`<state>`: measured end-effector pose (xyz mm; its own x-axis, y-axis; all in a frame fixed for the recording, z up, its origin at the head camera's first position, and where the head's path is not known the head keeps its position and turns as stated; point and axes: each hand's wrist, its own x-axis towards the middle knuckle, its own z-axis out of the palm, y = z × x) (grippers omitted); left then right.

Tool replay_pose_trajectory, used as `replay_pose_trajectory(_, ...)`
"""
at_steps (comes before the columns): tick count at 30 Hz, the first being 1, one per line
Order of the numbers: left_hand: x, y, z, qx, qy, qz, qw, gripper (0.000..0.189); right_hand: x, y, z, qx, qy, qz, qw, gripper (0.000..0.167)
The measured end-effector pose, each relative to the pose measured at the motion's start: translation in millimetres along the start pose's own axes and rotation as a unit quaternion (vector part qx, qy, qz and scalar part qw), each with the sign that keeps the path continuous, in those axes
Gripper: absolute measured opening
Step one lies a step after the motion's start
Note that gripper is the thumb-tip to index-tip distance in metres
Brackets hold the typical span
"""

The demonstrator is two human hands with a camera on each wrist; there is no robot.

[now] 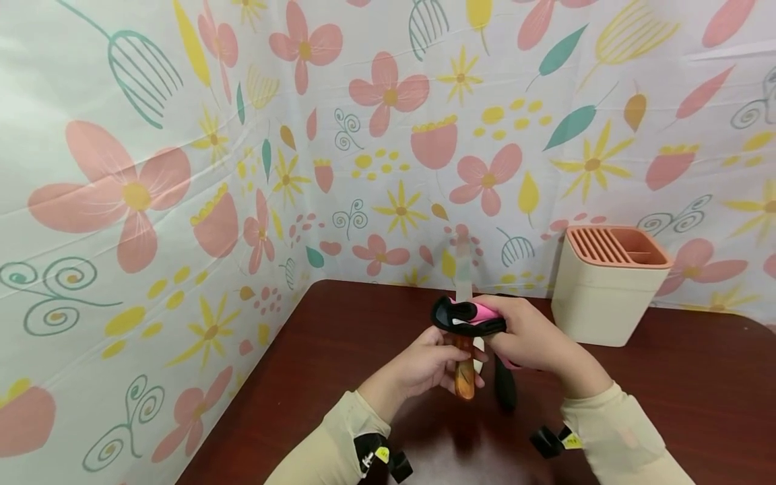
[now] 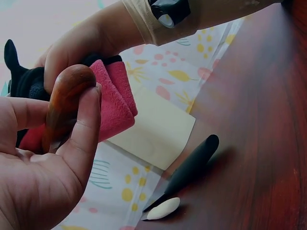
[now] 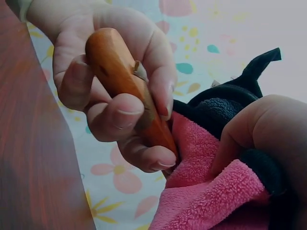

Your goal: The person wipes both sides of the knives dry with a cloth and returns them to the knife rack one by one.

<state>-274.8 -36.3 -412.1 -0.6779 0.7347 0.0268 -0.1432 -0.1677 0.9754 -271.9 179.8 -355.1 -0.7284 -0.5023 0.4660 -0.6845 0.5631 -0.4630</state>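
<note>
"What's that you have?"

"A knife (image 1: 465, 378). It's right in front of me, over the table (image 1: 358, 323), with its shiny blade (image 1: 463, 283) pointing to 12 o'clock. My left hand (image 1: 426, 365) has its fingers and thumb curled round the wooden handle (image 3: 117, 67). My right hand (image 1: 532, 337) grips a pink cloth (image 3: 206, 199) with black trim, up against the blade. I can't tell if it goes all the way round."

"Is it hard to hold?"

"I don't think it's heavy. The handle looks hard and smooth, maybe slippery, but it's the best bit to hold. The blade looks stiff and could cut me. The cloth looks soft and fluffy, so it should fold easily."

"Got room?"

"Not much at 12, where the flowery curtain (image 1: 391, 162) hangs past the far edge. The cream knife holder (image 1: 600, 296) is at 2. A black handle (image 1: 506, 389) lies near, about 4 o'clock, with a white handle (image 2: 165, 209) beside it. There's more room at 9, up to the left edge."
</note>
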Motion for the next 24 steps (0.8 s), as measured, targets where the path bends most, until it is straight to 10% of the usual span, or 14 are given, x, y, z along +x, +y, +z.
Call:
replay_pose_trajectory(6,-1.0,-0.7,0.6,0.001,-0.012,-0.006,0.9999,0.052,-6.0,7,-11,0.031,0.006,-0.006,0.9995,0.049)
replay_pose_trajectory(18,1.2,-4.0,11.3,0.003,-0.039,-0.02,0.999,0.055,-9.9,38,-36,-0.03,0.254,0.132,0.9576,0.045)
replay_pose_trajectory(24,-0.9,-7.1,21.2,0.024,-0.065,-0.042,0.9967,0.055,-4.2,64,-28,-0.083,0.273,0.081,0.9549,0.054)
